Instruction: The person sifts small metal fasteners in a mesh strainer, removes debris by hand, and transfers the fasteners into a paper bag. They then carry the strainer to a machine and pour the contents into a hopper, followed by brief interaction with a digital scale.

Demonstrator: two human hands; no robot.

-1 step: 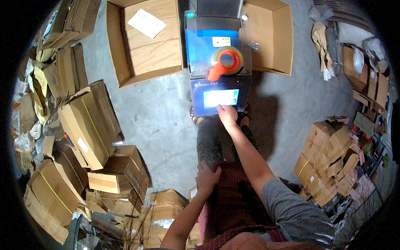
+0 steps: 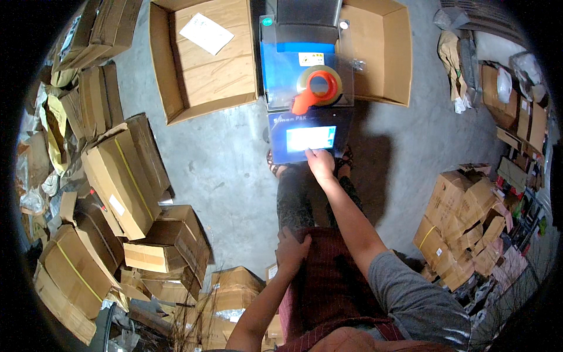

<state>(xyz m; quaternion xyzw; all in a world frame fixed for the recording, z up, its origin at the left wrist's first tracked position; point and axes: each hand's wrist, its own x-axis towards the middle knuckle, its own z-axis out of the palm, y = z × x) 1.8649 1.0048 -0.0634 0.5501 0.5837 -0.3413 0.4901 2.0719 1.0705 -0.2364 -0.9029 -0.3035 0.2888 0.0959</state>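
A dark machine with a blue interior [image 2: 278, 138] stands in front of me, with a lit touch screen [image 2: 302, 139] on its near face. My right hand [image 2: 320, 164] is at the screen's lower edge, one fingertip touching it; it holds nothing that I can see, and its other fingers are partly hidden. On the machine's clear cover lies an orange tape dispenser [image 2: 303, 102] with a roll of clear tape [image 2: 305, 74]. My left hand [image 2: 291, 249] rests on my thigh beside the dark red apron [image 2: 328, 270], thumb apart from the fingers, nothing in it.
Open cardboard boxes flank the machine: one at left [image 2: 205, 76] with a white sheet [image 2: 206, 34] inside, another at right [image 2: 387, 53]. Stacked cartons [image 2: 120, 182] fill the left side. More worn cartons [image 2: 451, 217] pile up at right on the grey floor [image 2: 217, 158].
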